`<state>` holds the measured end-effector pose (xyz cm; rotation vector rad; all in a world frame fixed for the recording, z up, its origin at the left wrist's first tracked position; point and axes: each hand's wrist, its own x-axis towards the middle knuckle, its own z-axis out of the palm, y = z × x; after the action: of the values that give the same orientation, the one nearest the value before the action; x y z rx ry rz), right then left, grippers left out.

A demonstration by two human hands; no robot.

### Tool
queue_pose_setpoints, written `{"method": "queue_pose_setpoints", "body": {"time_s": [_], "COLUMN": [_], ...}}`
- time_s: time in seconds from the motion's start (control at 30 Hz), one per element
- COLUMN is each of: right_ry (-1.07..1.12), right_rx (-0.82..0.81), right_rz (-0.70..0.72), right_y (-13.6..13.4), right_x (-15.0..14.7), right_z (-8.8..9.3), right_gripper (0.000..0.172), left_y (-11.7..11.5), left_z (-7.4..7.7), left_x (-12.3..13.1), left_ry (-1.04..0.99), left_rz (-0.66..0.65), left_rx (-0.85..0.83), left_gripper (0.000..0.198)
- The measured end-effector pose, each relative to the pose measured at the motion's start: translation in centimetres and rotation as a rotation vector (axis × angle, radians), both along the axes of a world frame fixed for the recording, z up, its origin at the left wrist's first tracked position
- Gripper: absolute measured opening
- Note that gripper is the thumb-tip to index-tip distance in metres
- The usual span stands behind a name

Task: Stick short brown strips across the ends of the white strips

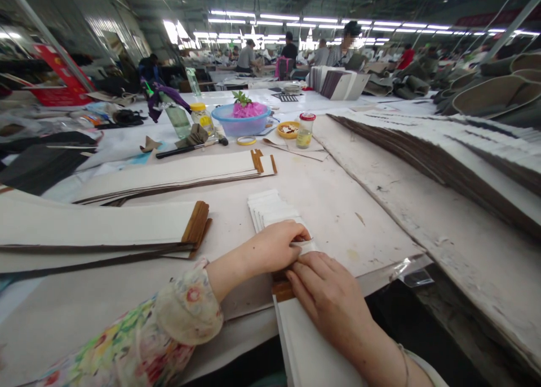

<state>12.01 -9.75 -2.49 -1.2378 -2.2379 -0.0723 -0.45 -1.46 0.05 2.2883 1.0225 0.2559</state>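
Observation:
Both hands work at the end of a long white strip [310, 342], a flat, pliable piece with a brown band [282, 291] near its end. My left hand [279, 245] is closed at that end, thumb and fingers curled in a pinch. Close against it lies my right hand [332, 294], fingers together and bent over the strip, thumb side hidden. Beyond my fingers, a fanned row of white pieces [273, 207] lies overlapped on the table. What exactly sits between my fingertips is hidden.
Brown-ended strip stacks [135, 223] lie at left; another stack [177, 173] lies behind. Farther back are a brush [190, 148], a blue basin [240, 119], a yellow dish [288, 130] and a jar [305, 132]. Layered sheets [456, 156] line the right. People work beyond.

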Motion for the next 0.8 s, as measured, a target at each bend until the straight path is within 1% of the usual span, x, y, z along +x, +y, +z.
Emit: {"method": "queue_pose_setpoints", "body": {"time_s": [0.17, 0.33, 0.5, 0.6, 0.8], "right_ry": [0.022, 0.049, 0.067, 0.084, 0.144], "right_rx": [-0.032, 0.003, -0.008, -0.024, -0.051], "right_rz": [-0.001, -0.021, -0.034, -0.042, -0.102], "right_y": [-0.1, -0.2, -0.4, -0.5, -0.2], "right_x": [0.0, 0.0, 0.2, 0.2, 0.6], "right_z": [-0.2, -0.2, -0.3, -0.4, -0.3], "right_gripper": [0.017, 0.017, 0.014, 0.014, 0.013], "left_y": [-0.1, -0.3, -0.5, -1.0, -1.7], "left_z": [0.0, 0.0, -0.3, -0.1, 0.1], "left_x": [-0.1, -0.2, -0.3, -0.4, -0.6], "left_ry": [0.022, 0.041, 0.051, 0.092, 0.144], "left_rz": [-0.068, -0.133, -0.185, -0.225, -0.224], "left_rx": [0.057, 0.112, 0.167, 0.202, 0.270], "left_gripper": [0.027, 0.027, 0.021, 0.015, 0.016]}}
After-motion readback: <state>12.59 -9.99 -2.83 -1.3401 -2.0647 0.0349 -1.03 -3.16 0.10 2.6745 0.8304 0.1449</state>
